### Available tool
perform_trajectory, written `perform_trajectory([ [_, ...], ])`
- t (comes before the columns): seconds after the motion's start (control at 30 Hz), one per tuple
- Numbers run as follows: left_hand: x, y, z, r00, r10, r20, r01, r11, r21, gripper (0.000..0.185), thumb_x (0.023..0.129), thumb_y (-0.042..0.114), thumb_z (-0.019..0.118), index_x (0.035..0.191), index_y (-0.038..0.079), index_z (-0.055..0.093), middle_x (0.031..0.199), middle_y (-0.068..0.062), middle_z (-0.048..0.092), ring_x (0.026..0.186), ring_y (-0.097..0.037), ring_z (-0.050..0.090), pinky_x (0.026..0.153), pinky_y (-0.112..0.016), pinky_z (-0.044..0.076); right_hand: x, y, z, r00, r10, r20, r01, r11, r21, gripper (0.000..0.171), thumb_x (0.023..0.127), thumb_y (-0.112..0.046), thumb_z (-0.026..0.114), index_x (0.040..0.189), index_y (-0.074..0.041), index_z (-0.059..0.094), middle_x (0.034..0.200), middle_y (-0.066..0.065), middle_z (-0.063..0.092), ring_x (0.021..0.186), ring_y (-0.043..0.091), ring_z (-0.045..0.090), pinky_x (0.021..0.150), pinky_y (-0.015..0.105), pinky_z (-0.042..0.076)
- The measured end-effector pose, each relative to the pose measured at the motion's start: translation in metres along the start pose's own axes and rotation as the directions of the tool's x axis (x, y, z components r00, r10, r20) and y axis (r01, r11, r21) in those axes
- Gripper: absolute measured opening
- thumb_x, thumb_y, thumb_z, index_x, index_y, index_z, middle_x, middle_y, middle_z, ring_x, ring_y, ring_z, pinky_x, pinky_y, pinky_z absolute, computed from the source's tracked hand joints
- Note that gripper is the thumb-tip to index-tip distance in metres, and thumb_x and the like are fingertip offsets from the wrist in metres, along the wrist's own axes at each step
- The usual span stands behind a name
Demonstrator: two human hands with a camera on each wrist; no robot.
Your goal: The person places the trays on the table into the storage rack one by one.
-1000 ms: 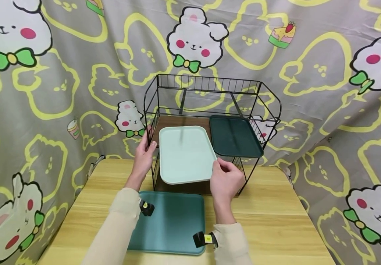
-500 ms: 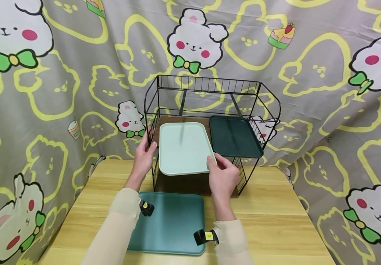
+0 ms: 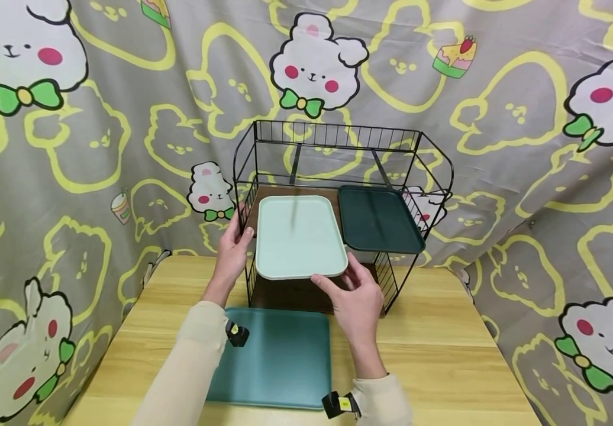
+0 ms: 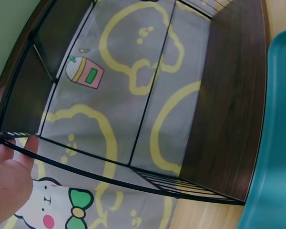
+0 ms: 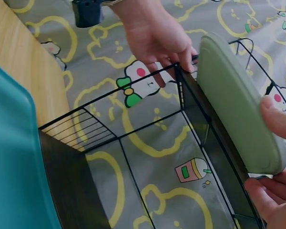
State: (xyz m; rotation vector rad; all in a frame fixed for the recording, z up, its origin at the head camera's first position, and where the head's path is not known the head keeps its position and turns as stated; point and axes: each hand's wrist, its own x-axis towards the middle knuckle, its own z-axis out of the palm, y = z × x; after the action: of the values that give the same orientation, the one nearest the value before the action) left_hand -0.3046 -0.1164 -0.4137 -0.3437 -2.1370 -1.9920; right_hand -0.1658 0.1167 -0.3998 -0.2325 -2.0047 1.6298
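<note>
A light green tray (image 3: 300, 236) is lying flat on the top shelf of a black wire rack (image 3: 338, 139). It is sitting on the left side of that shelf, and its near edge is sticking out a little past the front of the rack.

The left hand (image 3: 234, 251) is staying at the left side of the rack, at the near left corner of the tray. Its fingers are curling around the black wire frame there, right beside the tray. In the right wrist view you can see this hand (image 5: 157, 40) gripping the top wire next to the tray's edge (image 5: 238, 105).

The right hand (image 3: 354, 293) is sitting at the near right corner of the light green tray. Its fingers are spread and loose. The fingertips are touching the tray's near edge or are just under it; I cannot tell which. It is not squeezing the tray.

The two hands are well apart, one on each side of the tray.

A dark green tray (image 3: 378, 219) is lying on the same shelf, just to the right of the light one. A teal tray (image 3: 274, 358) is lying on the wooden table (image 3: 439, 355), near the person, in front of the rack. A cloth with white bunnies (image 3: 314, 59) is hanging behind everything.
</note>
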Motion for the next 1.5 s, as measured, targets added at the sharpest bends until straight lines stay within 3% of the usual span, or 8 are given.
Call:
perform_trajectory([
  [0.13, -0.001, 0.0, 0.001, 1.0, 0.002, 0.004, -0.002, 1.0, -0.009, 0.061, 0.115, 0.016, 0.043, 0.17, 0.032, 0.023, 0.177, 0.003, 0.025, 0.164, -0.012, 0.023, 0.134, -0.038, 0.025, -0.002, -0.002, 0.007, 0.998, -0.029, -0.05, 0.028, 0.999, -0.037, 0.083, 0.072, -0.025, 0.1, 0.147, -0.014, 0.066, 0.143, 0.006, 0.069, 0.128, 0.025, 0.07, 0.106, 0.037, 0.057],
  [0.33, -0.002, -0.001, 0.002, 1.0, -0.01, 0.007, 0.01, 1.0, -0.012, 0.062, 0.114, 0.016, 0.044, 0.17, 0.031, 0.023, 0.177, 0.006, 0.026, 0.164, -0.012, 0.024, 0.134, -0.039, 0.025, 0.001, 0.0, 0.02, 0.983, -0.044, -0.179, 0.032, 0.997, -0.069, 0.071, 0.073, -0.029, 0.1, 0.138, -0.016, 0.073, 0.138, 0.002, 0.074, 0.118, 0.022, 0.075, 0.101, 0.037, 0.061],
  [0.6, -0.001, -0.002, 0.004, 1.0, -0.005, 0.009, 0.005, 1.0, -0.015, 0.062, 0.114, 0.014, 0.044, 0.169, 0.034, 0.024, 0.177, 0.006, 0.026, 0.164, -0.013, 0.023, 0.134, -0.039, 0.024, 0.012, 0.002, 0.034, 0.953, 0.016, -0.301, 0.0, 0.999, 0.053, 0.054, 0.075, -0.023, 0.099, 0.125, -0.013, 0.081, 0.125, 0.004, 0.078, 0.111, 0.02, 0.077, 0.093, 0.016, 0.06],
  [0.73, -0.001, -0.002, 0.004, 1.0, 0.0, 0.008, 0.001, 1.0, -0.018, 0.063, 0.114, 0.013, 0.044, 0.17, 0.034, 0.023, 0.178, 0.003, 0.025, 0.164, -0.013, 0.023, 0.134, -0.039, 0.025, 0.02, 0.002, 0.041, 0.937, 0.019, -0.349, 0.012, 0.996, 0.085, 0.045, 0.075, -0.018, 0.098, 0.117, -0.01, 0.083, 0.117, 0.007, 0.08, 0.106, 0.023, 0.079, 0.09, 0.02, 0.062],
  [0.97, 0.0, -0.001, 0.003, 1.0, -0.006, -0.005, 0.005, 1.0, -0.022, 0.063, 0.114, 0.013, 0.044, 0.171, 0.027, 0.022, 0.177, 0.003, 0.027, 0.164, -0.012, 0.024, 0.134, -0.039, 0.025, 0.026, 0.003, 0.053, 0.927, 0.018, -0.375, 0.005, 0.998, 0.059, 0.044, 0.077, -0.022, 0.098, 0.116, -0.008, 0.084, 0.108, 0.01, 0.08, 0.1, 0.025, 0.078, 0.088, 0.027, 0.064],
  [1.17, 0.0, -0.001, 0.002, 1.0, -0.018, -0.008, 0.018, 0.999, -0.039, 0.063, 0.114, 0.014, 0.044, 0.171, 0.03, 0.022, 0.177, 0.005, 0.025, 0.164, -0.011, 0.023, 0.135, -0.038, 0.024, 0.028, 0.002, 0.064, 0.921, 0.023, -0.39, 0.0, 0.998, 0.058, 0.044, 0.077, -0.022, 0.098, 0.115, -0.008, 0.084, 0.105, 0.011, 0.078, 0.097, 0.024, 0.077, 0.089, 0.032, 0.065],
  [1.3, 0.0, 0.0, 0.001, 1.0, -0.02, -0.003, 0.02, 0.998, -0.052, 0.062, 0.115, 0.015, 0.044, 0.17, 0.032, 0.022, 0.177, 0.008, 0.024, 0.163, -0.008, 0.022, 0.134, -0.036, 0.024, 0.03, 0.0, 0.073, 0.923, 0.021, -0.384, 0.004, 0.998, 0.066, 0.044, 0.077, -0.021, 0.097, 0.116, -0.005, 0.083, 0.106, 0.014, 0.078, 0.097, 0.025, 0.078, 0.09, 0.039, 0.066],
  [1.5, 0.0, 0.0, 0.0, 1.0, -0.02, 0.003, 0.021, 0.998, -0.057, 0.061, 0.115, 0.015, 0.043, 0.17, 0.033, 0.023, 0.177, 0.009, 0.024, 0.163, -0.007, 0.022, 0.134, -0.036, 0.025, 0.031, 0.003, 0.073, 0.933, 0.003, -0.359, 0.021, 0.998, 0.063, 0.045, 0.079, -0.024, 0.096, 0.118, -0.007, 0.082, 0.111, 0.012, 0.079, 0.102, 0.026, 0.078, 0.094, 0.038, 0.065],
])
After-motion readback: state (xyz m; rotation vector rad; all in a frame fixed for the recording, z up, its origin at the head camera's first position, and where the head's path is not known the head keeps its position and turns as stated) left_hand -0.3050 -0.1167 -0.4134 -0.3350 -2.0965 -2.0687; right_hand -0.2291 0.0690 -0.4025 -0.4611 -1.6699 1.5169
